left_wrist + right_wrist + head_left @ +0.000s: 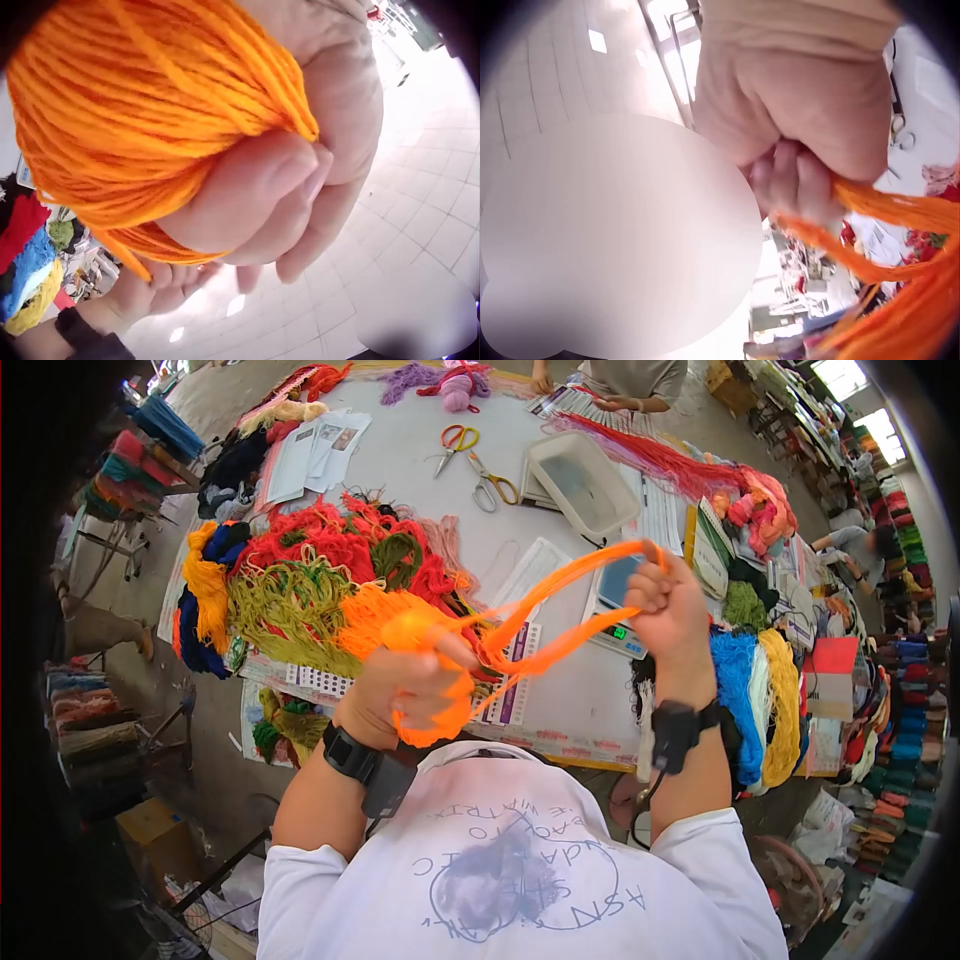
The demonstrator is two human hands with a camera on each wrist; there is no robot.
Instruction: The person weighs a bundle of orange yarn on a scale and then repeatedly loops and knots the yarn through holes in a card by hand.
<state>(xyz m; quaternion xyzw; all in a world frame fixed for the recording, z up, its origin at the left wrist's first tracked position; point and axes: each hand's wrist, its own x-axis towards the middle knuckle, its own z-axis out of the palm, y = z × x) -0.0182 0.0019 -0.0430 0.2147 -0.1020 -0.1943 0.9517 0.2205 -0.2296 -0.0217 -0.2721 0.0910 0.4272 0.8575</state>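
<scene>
Bright orange yarn [560, 575] stretches between both hands above the near part of the table. The left hand [405, 685] grips the thick bundle; in the left wrist view its fingers [255, 184] curl around the orange strands [150, 112]. At the other end, the right hand [668, 605] is closed round a long loop, and the loop's two sides run apart toward the left hand. The right wrist view shows that hand [802, 120] with curled fingers and two orange strands [900, 210] coming out of it.
Red yarn [310, 540] and olive yarn [290, 615] are heaped left of the hands. Scissors [492, 482], a pale bin [583, 485] and a scale [617, 635] lie beyond. Blue yarn [735, 690] hangs at the right edge. Another person's arm [640, 390] is across the table.
</scene>
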